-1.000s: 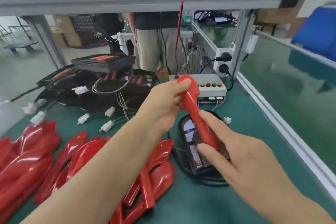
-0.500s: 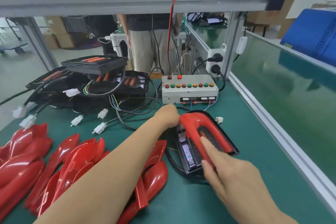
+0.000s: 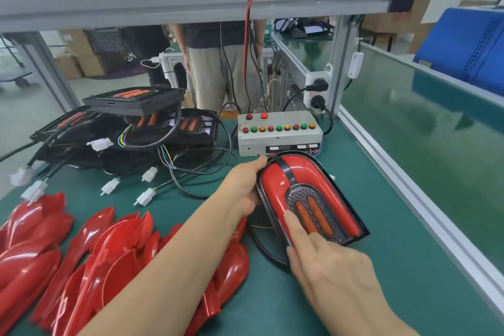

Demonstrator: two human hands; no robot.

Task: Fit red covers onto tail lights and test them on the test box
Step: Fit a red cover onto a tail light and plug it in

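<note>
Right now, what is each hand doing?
Left hand: grips the far left edge of the tail light.
Right hand: open, straight fingers pressing the red cover down.

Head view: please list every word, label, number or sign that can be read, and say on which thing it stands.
No text here can be read.
Test box: small labels on its front strip, too small and blurred to read.
Blue crate: a small yellow sticker, unreadable.
Tail light and red cover: no lettering shows.
</note>
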